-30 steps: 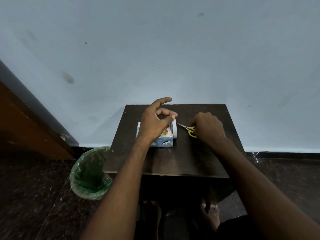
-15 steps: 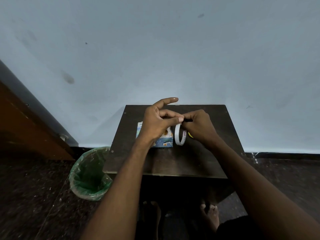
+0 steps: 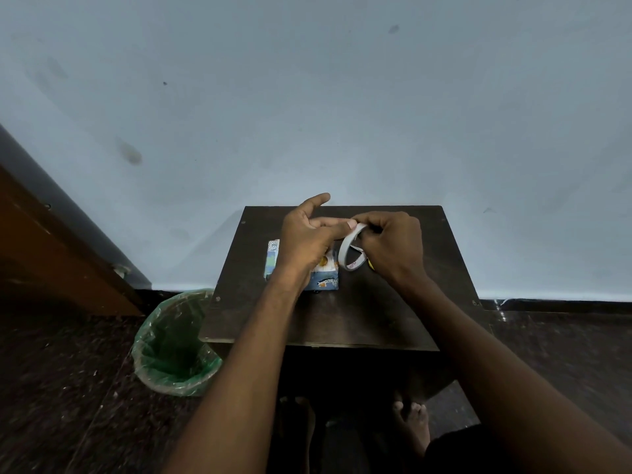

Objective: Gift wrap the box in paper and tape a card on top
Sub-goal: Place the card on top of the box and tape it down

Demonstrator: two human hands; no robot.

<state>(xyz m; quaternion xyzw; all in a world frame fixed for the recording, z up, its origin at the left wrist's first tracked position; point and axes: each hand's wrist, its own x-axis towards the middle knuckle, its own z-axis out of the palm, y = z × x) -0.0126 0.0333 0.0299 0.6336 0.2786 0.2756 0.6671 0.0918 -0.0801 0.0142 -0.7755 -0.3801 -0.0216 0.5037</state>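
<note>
Wrapped box (image 3: 325, 280) sits on the tabletop (image 3: 342, 319), paper on. Both hands hold the tape roll (image 3: 350, 249) above it: left hand (image 3: 307, 241) pinching the end, right hand (image 3: 393, 244) gripping. No card visible; taping remains.

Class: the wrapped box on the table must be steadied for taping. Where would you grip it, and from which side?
Probably the wrapped box by its two long side faces, from above on its left end: it lies flat, a low block. The left hand and tape roll crowd the right end, so the left stays freer.
</note>
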